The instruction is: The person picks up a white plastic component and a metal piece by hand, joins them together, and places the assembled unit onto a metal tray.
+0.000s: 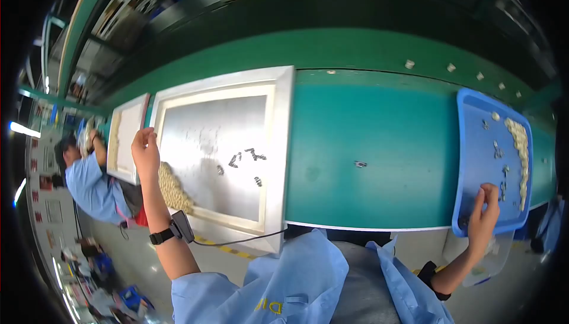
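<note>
My left hand (146,149) is raised at the left rim of a metal-framed tray (287,134), its fingers curled together; anything between them is too small to make out. Inside that tray lie several small dark metal parts (235,160), and small cream pieces (172,191) are heaped at its near left corner. On the far right, my right hand (485,214) is over the near part of a blue tray (468,140), thumb and fingers drawn together in a pinch whose contents I cannot see. Small metal parts (498,149) and a line of cream pieces (520,152) lie in the blue tray.
On the green table (373,111), one small metal part (360,163) lies between the trays. Several small pale pieces (450,67) stand along the far ledge. A cable (237,243) runs from my left wrist over the framed tray's near edge. Another person (95,182) works beside a tray (127,137) at left.
</note>
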Tool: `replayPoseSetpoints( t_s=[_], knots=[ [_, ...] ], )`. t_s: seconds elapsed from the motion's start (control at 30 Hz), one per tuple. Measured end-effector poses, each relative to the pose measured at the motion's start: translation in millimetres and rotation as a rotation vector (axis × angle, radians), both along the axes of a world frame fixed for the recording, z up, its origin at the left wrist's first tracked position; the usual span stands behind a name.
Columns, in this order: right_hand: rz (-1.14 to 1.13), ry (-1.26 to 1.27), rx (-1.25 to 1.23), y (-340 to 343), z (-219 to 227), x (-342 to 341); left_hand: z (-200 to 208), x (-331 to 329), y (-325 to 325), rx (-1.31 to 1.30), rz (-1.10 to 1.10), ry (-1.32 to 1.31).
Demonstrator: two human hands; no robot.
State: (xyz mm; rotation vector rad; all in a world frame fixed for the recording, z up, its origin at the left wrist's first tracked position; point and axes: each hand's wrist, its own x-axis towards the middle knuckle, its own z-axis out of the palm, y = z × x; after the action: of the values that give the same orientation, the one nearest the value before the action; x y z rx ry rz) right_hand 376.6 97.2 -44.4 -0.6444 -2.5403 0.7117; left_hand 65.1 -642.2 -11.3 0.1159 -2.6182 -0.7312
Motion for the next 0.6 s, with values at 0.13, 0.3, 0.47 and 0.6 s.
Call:
replayPoseSetpoints(
  t_s=[0.13,0.3,0.47,0.6],
  knots=[
    [0.0,-0.072,-0.04,-6.3,-7.3,-15.9,-35.3,50.0,-76.1,-0.142,0.267,-0.054],
    [0.06,-0.041,0.033,-18.3,1.9,-20.1,-54.4,61.1,-92.9,-0.413,0.454,-0.136],
    [0.058,-0.016,0.017,-33.0,10.5,-28.6,-56.6,43.0,-88.1,-0.494,0.539,-0.301],
    [0.053,-0.018,-0.015,-33.7,10.9,-32.0,-59.5,36.1,-85.8,-0.509,0.565,-0.307]
  ],
)
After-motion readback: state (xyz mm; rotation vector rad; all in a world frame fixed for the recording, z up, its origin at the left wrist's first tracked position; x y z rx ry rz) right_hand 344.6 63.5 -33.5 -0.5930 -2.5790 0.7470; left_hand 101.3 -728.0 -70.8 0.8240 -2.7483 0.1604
